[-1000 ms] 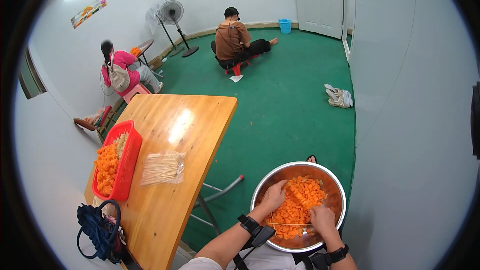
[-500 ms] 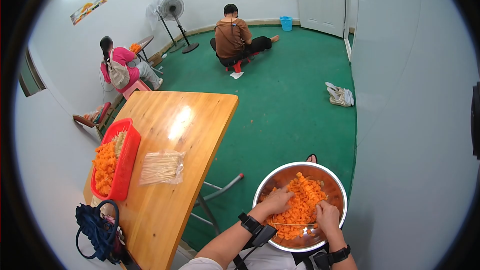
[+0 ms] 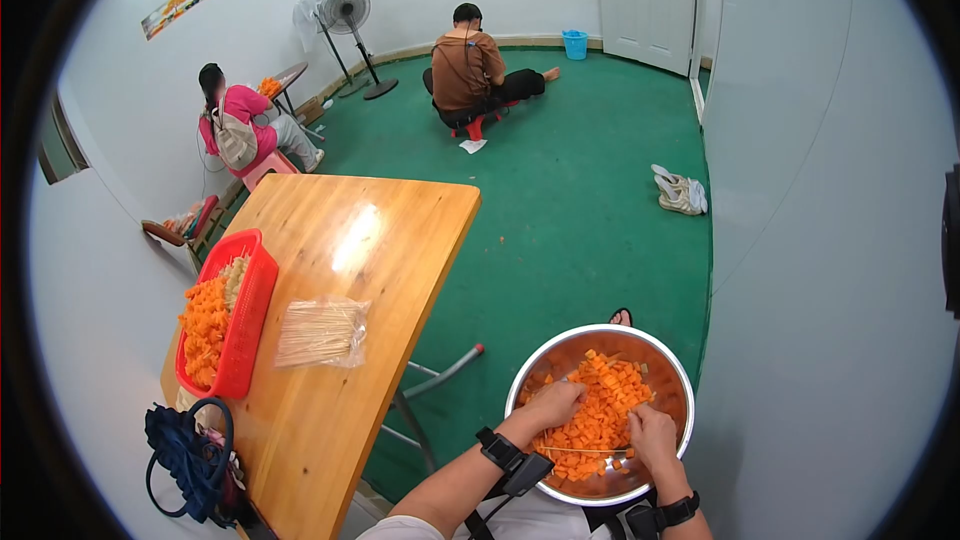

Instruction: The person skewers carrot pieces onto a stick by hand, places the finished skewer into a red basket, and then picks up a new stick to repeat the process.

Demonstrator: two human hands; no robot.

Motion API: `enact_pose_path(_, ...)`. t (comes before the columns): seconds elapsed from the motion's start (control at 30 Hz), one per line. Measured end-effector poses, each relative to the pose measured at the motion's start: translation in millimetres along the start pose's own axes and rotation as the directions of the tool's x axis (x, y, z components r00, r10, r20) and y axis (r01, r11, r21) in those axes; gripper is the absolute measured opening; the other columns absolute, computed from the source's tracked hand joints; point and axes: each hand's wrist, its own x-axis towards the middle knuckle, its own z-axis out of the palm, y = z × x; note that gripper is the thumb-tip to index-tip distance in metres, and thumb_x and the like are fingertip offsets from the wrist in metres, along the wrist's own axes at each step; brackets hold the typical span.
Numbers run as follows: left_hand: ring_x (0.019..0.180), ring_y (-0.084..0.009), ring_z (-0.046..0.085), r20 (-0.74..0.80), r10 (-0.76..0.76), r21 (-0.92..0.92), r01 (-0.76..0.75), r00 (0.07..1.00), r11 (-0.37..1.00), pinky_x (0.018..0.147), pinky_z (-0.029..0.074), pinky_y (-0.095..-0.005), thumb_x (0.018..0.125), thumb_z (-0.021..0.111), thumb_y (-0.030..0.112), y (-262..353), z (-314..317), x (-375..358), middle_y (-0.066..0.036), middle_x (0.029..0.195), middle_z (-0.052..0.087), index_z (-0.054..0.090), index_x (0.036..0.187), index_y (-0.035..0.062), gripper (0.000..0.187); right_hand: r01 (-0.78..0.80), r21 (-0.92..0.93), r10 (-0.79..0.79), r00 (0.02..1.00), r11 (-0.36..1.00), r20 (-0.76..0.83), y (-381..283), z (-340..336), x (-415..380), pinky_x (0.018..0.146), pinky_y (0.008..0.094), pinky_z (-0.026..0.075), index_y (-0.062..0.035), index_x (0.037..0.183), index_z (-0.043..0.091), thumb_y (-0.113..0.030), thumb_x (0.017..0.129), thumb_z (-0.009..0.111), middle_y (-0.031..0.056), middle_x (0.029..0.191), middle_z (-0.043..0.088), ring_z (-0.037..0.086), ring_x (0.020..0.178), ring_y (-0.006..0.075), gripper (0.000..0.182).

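Observation:
On my lap sits a wide metal bowl (image 3: 682, 380) holding many small orange cubes (image 3: 610, 380) that look like diced carrot. My left hand (image 3: 552, 406) reaches over the left side of the heap, thumb and fingers pinched together at the cubes. At the right side of the bowl, my right hand (image 3: 653, 432) is closed, fingertips together near the heap's edge. What either pinch holds is hidden. A thin wooden skewer (image 3: 588, 451) lies level across the near part of the cubes, its right end close to my right hand.
Left of me, a wooden table (image 3: 400, 240) bears a red basket (image 3: 262, 290) of orange pieces, a bag of skewers (image 3: 322, 333) and a blue handbag (image 3: 190, 460). Two people sit farther off, one in brown (image 3: 462, 70), one in pink (image 3: 250, 125). Shoes (image 3: 682, 192) lie by the wall.
My left hand has lifted slightly, and its fingers have drawn together from among the cubes. My right hand has barely moved. The view has shifted a little.

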Motion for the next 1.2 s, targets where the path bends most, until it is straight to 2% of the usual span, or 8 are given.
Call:
enact_pose_path(0.23, 0.078, -0.0321, 0.059, -0.043, 0.008, 0.018, -0.007, 0.999, 1.000, 0.068, 0.046, -0.0402, 0.077, 0.051, 0.010, -2.7, 2.8, -0.7, -0.017, 0.080, 0.060, 0.057, 0.090, 0.0034, 0.016, 0.011, 0.004, -0.011, 1.000, 1.000, 0.000, -0.6, -0.1, -1.0, 0.058, 0.0412, 0.046, -0.0041, 0.076, 0.060, -0.015, 0.079, 0.057, 0.0164, 0.066, 0.059, 0.059, 0.063, 0.0330, 0.012)
enact_pose_path(0.53, 0.083, -0.0316, 0.059, 0.047, -0.040, 0.026, 0.039, 0.998, 0.999, 0.072, 0.046, -0.0397, 0.078, 0.053, 0.014, -0.6, 1.2, 1.5, -0.017, 0.088, 0.062, 0.059, 0.092, 0.0035, 0.018, 0.077, 0.010, -0.077, 0.997, 0.997, -0.022, -2.4, -2.6, -1.4, 0.057, 0.0431, 0.045, -0.0044, 0.073, 0.058, -0.016, 0.080, 0.055, 0.0167, 0.063, 0.058, 0.058, 0.062, 0.0348, 0.014)
enact_pose_path(0.73, 0.086, -0.0324, 0.059, 0.061, -0.018, -0.002, 0.018, 0.998, 1.000, 0.074, 0.046, -0.0400, 0.075, 0.059, 0.016, 7.5, -7.5, -4.6, -0.020, 0.089, 0.061, 0.060, 0.092, 0.0015, 0.023, -0.014, 0.041, 0.012, 0.999, 0.999, 0.047, -5.3, -3.8, -0.6, 0.058, 0.0440, 0.044, -0.0043, 0.072, 0.053, -0.016, 0.082, 0.052, 0.0157, 0.064, 0.058, 0.057, 0.061, 0.0355, 0.015)
enact_pose_path(0.77, 0.085, -0.0304, 0.059, 0.053, -0.002, 0.014, 0.001, 0.999, 1.000, 0.072, 0.047, -0.0377, 0.076, 0.060, 0.019, 1.4, -2.7, -3.2, -0.017, 0.089, 0.062, 0.059, 0.095, 0.0025, 0.026, -0.022, 0.044, 0.020, 0.999, 0.999, 0.048, -7.0, -5.5, -1.0, 0.058, 0.0436, 0.044, -0.0045, 0.072, 0.053, -0.016, 0.083, 0.051, 0.0148, 0.063, 0.058, 0.057, 0.061, 0.0348, 0.016)
enact_pose_path(0.97, 0.085, -0.0310, 0.059, 0.029, 0.004, 0.010, -0.004, 1.000, 1.000, 0.073, 0.047, -0.0386, 0.076, 0.059, 0.019, 0.8, -2.7, -5.3, -0.018, 0.089, 0.062, 0.059, 0.095, 0.0023, 0.026, -0.067, 0.044, 0.064, 0.995, 0.997, 0.078, -9.4, -6.0, -2.4, 0.058, 0.0415, 0.045, -0.0051, 0.071, 0.053, -0.016, 0.084, 0.050, 0.0106, 0.062, 0.058, 0.059, 0.061, 0.0313, 0.018)
enact_pose_path(1.2, 0.085, -0.0315, 0.059, 0.019, -0.004, -0.008, 0.004, 1.000, 1.000, 0.073, 0.046, -0.0391, 0.076, 0.058, 0.019, 0.1, -1.1, -5.6, -0.018, 0.089, 0.061, 0.058, 0.095, 0.0020, 0.025, -0.015, 0.002, 0.015, 0.999, 1.000, 0.049, -11.0, -5.7, -3.8, 0.059, 0.0415, 0.045, -0.0045, 0.072, 0.055, -0.016, 0.084, 0.051, 0.0108, 0.062, 0.059, 0.059, 0.061, 0.0316, 0.017)
